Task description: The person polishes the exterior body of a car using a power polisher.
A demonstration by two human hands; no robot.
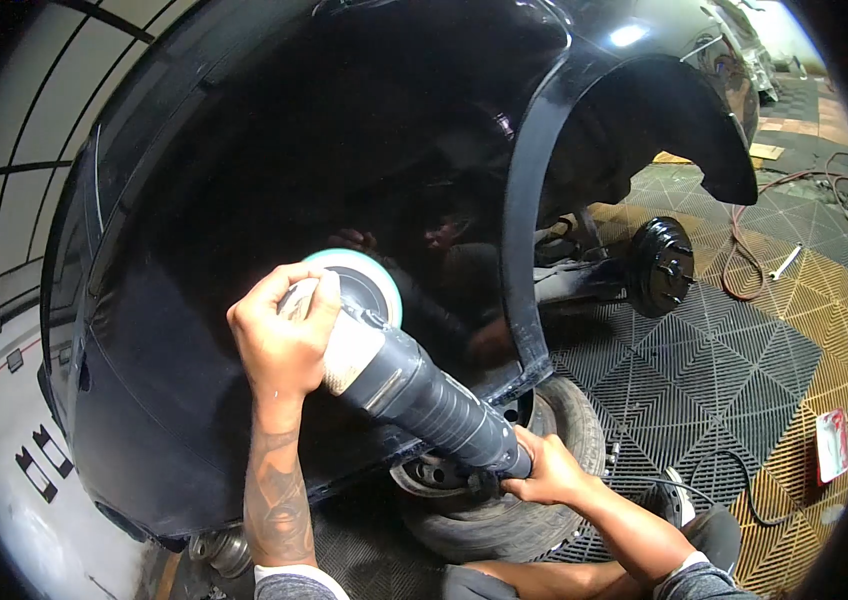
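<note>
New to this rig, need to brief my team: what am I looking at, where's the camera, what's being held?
No robot here: a person works bare-handed. The single picture comes from a camera on their head, looking forward and down.

The left hand holds the head of a power polisher; the right hand grips the far end of its body. Its round pad faces a black car panel; whether it is spinning can't be told.

Below the panel lies a tire. To the right are a wheel hub and patterned floor tiles.
</note>
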